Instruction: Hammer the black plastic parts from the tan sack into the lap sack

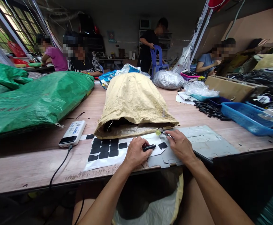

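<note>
Your left hand (136,153) was closed lightly around a short black cylindrical piece (150,147), with its end sticking out toward your right hand (180,145). The piece was just above the white sheet (121,157), near the front edge of the desk (42,162). It looked stiff, light and perhaps slick, so a pinch around the middle of its barrel would likely have steadied it without covering its end.

Your right hand gripped a slim tool with a see-through yellowish head (159,132), which pointed away from you, near the mouth of the cream sack (134,100). That head probably made the tool front-heavy; a hold well back on the shaft would have suited it. A black rod (203,157) showed by your right wrist, but whether it belonged to the tool I couldn't tell.

Dark rounded squares (109,148) lay in rows on the sheet, thin and likely easy to bend, so best lifted by an edge. The grey board (209,140) lay flat to the right.
</note>
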The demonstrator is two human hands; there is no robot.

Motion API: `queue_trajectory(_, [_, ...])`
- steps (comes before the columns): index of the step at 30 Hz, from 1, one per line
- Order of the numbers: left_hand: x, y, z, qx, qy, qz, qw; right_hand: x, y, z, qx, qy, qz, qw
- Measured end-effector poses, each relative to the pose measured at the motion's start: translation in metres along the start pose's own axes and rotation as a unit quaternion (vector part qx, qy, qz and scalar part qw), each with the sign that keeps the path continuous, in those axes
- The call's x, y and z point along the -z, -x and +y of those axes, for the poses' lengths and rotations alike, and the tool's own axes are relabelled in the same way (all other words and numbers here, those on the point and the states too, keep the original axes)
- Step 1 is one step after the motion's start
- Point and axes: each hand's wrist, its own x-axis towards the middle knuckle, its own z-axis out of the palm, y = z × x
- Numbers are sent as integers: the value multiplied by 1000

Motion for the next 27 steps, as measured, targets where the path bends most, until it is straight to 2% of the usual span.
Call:
queue_trajectory(3, [1, 1, 1, 7, 8, -1, 1000, 20, 6, -13, 9, -96, 18, 995])
queue_trajectory(7, [0, 2, -1, -5, 26, 6, 1000, 37, 32, -32, 47, -192, 2, 980])
queue_trajectory(13, [-1, 2, -3, -10, 35, 7, 999, 28, 61, -38, 61, -174, -7, 983])
queue_trajectory(16, [-2, 2, -3, -7, 32, 7, 999, 26, 61, -40, 64, -162, -27, 984])
queue_trajectory(20, [-2, 1, -4, -3, 29, 8, 1000, 29, 58, -53, 82, -184, -3, 980])
queue_trajectory(23, [-2, 2, -3, -2, 26, 9, 1000, 29, 59, -62, 89, -161, -34, 982])
queue_trajectory(25, [-2, 2, -3, 0, 28, 11, 1000, 29, 58, -61, 91, -145, -53, 984])
queue_trajectory(27, [-2, 2, -4, 2, 32, 13, 999, 30, 52, -56, 89, -145, -37, 985])
